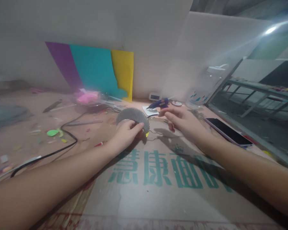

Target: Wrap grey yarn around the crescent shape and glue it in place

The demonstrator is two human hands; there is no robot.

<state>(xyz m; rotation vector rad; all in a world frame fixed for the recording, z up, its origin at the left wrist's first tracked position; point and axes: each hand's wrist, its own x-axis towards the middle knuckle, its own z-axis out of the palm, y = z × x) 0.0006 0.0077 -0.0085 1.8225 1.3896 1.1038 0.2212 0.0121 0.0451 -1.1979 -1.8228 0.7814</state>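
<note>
A cardboard sheet (158, 191) covers the near part of the table (19, 134). At its far edge, toward 12 o'clock, the left hand (124, 135) rests on a pleated paper fan (133, 116), with the right hand (180, 119) just beside it at 1 o'clock. Behind the hands lies a glue gun (159, 103). A phone (228, 131) lies at 2 o'clock. A cable (62, 140) runs off toward 9 o'clock. Foam sheets (96, 70) lean on the wall at 11 o'clock.

Head camera looks forward and down, close over the cardboard-covered table (158, 198).
</note>
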